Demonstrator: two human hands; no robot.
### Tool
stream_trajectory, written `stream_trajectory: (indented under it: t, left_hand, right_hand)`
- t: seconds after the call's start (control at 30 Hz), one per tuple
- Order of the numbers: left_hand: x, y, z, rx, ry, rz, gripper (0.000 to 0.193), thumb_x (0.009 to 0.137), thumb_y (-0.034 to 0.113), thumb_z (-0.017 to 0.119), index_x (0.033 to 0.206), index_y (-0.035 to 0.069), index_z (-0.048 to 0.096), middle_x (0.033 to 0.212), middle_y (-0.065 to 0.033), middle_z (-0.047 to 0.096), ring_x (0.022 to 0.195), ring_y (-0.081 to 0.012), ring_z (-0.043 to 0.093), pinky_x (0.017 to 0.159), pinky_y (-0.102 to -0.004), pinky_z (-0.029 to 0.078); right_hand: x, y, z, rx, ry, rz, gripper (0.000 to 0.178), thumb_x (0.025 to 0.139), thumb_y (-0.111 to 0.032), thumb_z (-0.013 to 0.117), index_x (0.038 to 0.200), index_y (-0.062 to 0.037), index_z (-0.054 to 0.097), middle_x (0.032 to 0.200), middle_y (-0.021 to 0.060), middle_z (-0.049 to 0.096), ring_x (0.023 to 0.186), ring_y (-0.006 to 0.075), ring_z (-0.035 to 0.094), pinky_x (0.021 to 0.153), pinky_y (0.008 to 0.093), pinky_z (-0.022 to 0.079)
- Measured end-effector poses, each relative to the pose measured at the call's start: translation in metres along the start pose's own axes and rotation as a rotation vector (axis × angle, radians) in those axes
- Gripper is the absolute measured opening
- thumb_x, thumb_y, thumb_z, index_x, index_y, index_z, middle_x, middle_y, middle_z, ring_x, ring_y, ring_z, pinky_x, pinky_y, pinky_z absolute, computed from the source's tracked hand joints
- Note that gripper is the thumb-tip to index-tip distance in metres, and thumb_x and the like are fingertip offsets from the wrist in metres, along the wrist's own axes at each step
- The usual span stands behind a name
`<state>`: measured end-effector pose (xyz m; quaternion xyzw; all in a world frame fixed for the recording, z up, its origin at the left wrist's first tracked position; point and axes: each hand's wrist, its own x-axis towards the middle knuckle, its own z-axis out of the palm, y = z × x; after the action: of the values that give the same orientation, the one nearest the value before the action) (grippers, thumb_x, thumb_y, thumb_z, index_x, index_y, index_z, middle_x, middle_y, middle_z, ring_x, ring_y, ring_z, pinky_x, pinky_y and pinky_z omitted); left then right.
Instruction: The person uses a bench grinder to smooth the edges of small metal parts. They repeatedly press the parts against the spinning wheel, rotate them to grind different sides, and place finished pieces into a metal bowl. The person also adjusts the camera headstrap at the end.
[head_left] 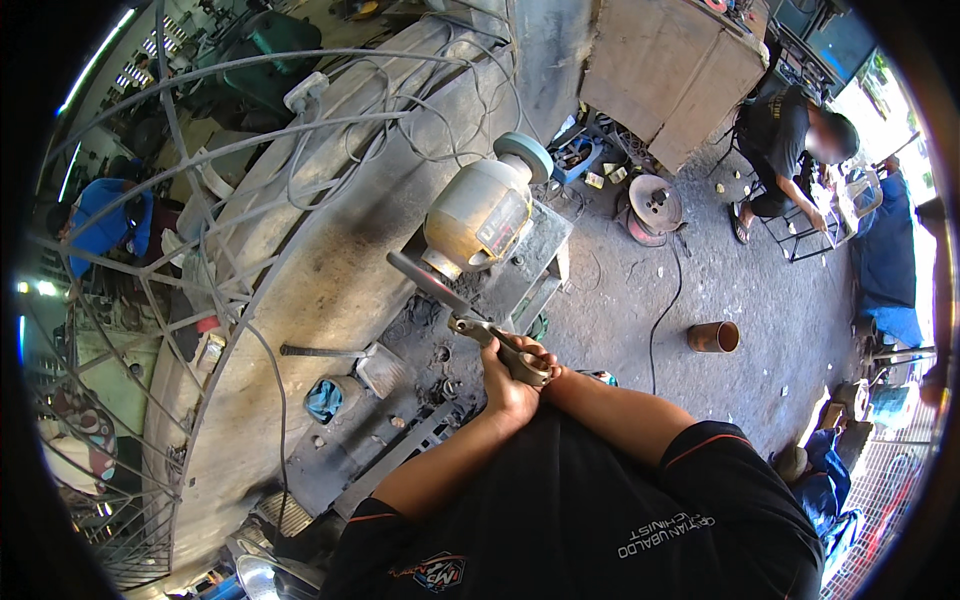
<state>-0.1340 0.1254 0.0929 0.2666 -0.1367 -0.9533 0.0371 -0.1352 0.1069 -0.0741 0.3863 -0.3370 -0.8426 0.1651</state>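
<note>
Both my hands grip a metal connecting rod (518,362) in front of my chest. Its narrower end points away from me, up against or just short of the near wheel (428,283) of a bench grinder (478,215); whether they touch I cannot tell. My left hand (508,392) wraps the rod's side and underside. Closed around the part near its larger ringed end is my right hand (549,362). The grinder has a worn, dusty yellow-grey body and a second, thicker wheel (523,157) on its far side.
A metal stand (545,250) carries the grinder beside a low wall (300,250) with cables and wire mesh. On the right floor stand a rusty pipe piece (712,337) and a round disc-topped machine (655,205). A crouching person (785,140) works on a metal frame; another person in blue (105,225) is beyond the mesh.
</note>
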Motion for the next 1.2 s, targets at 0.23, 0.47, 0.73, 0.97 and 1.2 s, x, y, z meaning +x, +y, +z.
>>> stream_trajectory:
  t: [0.23,0.47,0.73,0.97,1.2]
  left_hand:
    - [-0.001,0.003,0.004,-0.003,-0.025,0.015,0.047,0.095,0.057,0.037,0.094,0.014,0.056,0.084,-0.0079,0.061,0.077,-0.0285,0.063,0.063,-0.0432,0.055]
    - [0.005,0.009,-0.001,-0.034,-0.016,0.074,0.043,0.096,0.056,0.041,0.094,0.016,0.057,0.082,-0.0048,0.063,0.074,-0.0248,0.064,0.064,-0.0423,0.055]
    - [-0.019,0.032,-0.02,0.122,-0.025,0.014,0.035,0.098,0.052,0.049,0.097,0.018,0.057,0.08,-0.0028,0.065,0.072,-0.0235,0.066,0.064,-0.0409,0.055]
    - [-0.083,0.067,-0.046,0.873,-0.009,-0.013,0.025,0.094,0.025,0.055,0.107,0.004,0.05,0.08,-0.0082,0.059,0.077,-0.0239,0.065,0.069,-0.0387,0.056]
    - [-0.129,0.083,-0.043,1.356,-0.092,0.654,0.054,0.079,0.007,0.073,0.128,0.003,0.05,0.119,-0.0119,0.058,0.109,-0.0256,0.06,0.092,-0.035,0.048]
  right_hand:
    - [-0.011,-0.014,0.061,-0.114,0.048,0.645,0.056,0.092,-0.005,0.046,0.145,0.0085,0.034,0.129,0.0166,0.059,0.114,0.0184,0.059,0.103,0.0338,0.045]
    - [-0.009,0.022,0.02,0.391,-0.357,0.254,0.06,0.093,-0.046,0.026,0.134,-0.003,0.036,0.12,0.0136,0.056,0.118,0.0297,0.052,0.092,0.0532,0.042]
    - [-0.058,0.063,0.133,-0.734,0.003,1.126,0.042,0.098,-0.047,0.04,0.094,-0.0071,0.054,0.064,0.0067,0.053,0.053,0.0195,0.054,0.042,0.0381,0.048]
    - [-0.097,0.093,0.148,-2.1,-0.157,0.816,0.055,0.088,-0.034,0.075,0.123,0.0008,0.05,0.089,0.0086,0.063,0.07,0.0163,0.066,0.052,0.0298,0.055]
    - [-0.142,0.148,0.154,-2.138,-0.682,0.917,0.041,0.082,-0.005,0.08,0.115,-0.0051,0.057,0.106,0.0043,0.067,0.105,0.0161,0.062,0.096,0.0356,0.05]
